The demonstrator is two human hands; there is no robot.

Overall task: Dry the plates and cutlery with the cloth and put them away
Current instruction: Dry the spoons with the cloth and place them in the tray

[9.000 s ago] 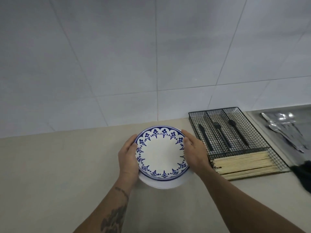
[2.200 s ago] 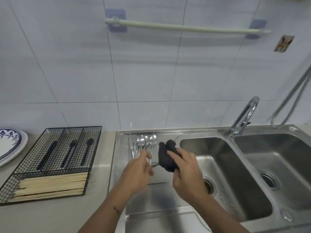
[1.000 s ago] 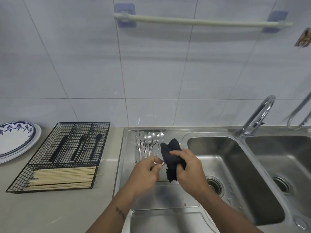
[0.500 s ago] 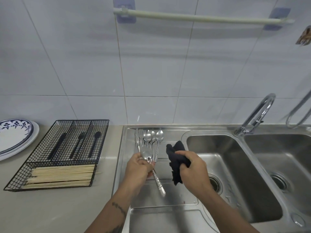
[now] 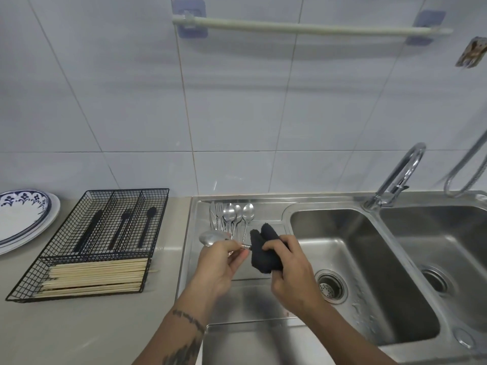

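My left hand (image 5: 222,262) pinches a steel spoon (image 5: 212,237) just behind its bowl, which points left over the draining board. My right hand (image 5: 287,267) grips a black cloth (image 5: 263,252) wrapped round the spoon's handle end. Behind the hands, several more spoons and forks (image 5: 232,216) lie on the steel draining board (image 5: 200,225). Far left on the counter sits a stack of plates (image 5: 23,219), the top one white with a blue pattern.
A black wire cutlery tray (image 5: 105,241) holds black utensils and wooden chopsticks between the plates and the sink. Two sink basins (image 5: 350,264) lie to the right, with a tap (image 5: 398,175) behind. A towel rail (image 5: 311,29) is on the tiled wall.
The left hand has turned the spoon from handle-down to lying sideways with its bowl to the left. The right hand brought the cloth left onto the handle.
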